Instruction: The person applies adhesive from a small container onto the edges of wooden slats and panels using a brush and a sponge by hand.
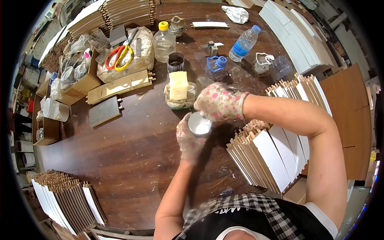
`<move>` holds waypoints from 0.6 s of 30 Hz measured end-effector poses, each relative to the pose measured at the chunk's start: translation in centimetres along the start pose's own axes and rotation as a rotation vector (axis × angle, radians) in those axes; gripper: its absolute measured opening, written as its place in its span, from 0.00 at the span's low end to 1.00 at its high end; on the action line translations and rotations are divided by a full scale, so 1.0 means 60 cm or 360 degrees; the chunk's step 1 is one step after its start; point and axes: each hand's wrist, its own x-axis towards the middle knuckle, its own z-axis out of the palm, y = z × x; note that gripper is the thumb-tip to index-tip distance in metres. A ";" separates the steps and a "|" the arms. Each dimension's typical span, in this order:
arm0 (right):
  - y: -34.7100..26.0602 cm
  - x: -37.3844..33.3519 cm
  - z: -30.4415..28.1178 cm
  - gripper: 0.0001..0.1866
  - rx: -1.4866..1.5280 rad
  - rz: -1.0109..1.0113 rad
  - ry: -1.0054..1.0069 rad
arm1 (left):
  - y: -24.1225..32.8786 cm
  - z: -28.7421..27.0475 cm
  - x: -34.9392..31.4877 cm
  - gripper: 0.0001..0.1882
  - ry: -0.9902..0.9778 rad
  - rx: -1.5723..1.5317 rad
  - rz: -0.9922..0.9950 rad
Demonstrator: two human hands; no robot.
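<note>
A small round cup (200,123), pale inside, is gripped from its left side by my left hand (188,141), which wears a white glove with pink spots. My right hand (219,102), in a matching glove, is closed at the cup's far right rim; what its fingers hold, if anything, is hidden. Just beyond the cup, a yellow sponge block (178,85) rests on a squat, plastic-wrapped container (181,105). Behind the sponge stands a dark, cut-down clear cup (175,61).
Stacks of white dowelled boards stand at right (276,154) and lower left (68,200). Scissors (119,58) lie on a wrapped bundle. A yellow-capped bottle (164,43), a blue-capped water bottle (243,45) and a blue-topped jar (216,68) stand across the brown table (136,160).
</note>
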 end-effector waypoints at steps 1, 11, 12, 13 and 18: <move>-0.003 -0.002 0.002 0.09 0.0004 0.0006 0.0002 | 0.005 -0.001 0.001 0.42 -0.0002 0.0007 -0.0013; -0.001 -0.006 0.013 0.06 -0.0077 -0.0027 0.0052 | -0.024 -0.046 -0.009 0.31 -0.0032 -0.0808 -0.0380; -0.008 -0.010 0.010 0.06 -0.0223 -0.0046 0.0007 | -0.021 -0.059 0.004 0.26 -0.0013 -0.0922 -0.0448; -0.014 -0.013 0.006 0.07 -0.0372 -0.0069 -0.0036 | -0.034 -0.072 0.029 0.28 0.0092 -0.0478 -0.0342; -0.011 -0.008 0.034 0.06 -0.0497 -0.0168 0.0213 | -0.004 -0.101 0.168 0.36 0.0236 -0.0112 0.0092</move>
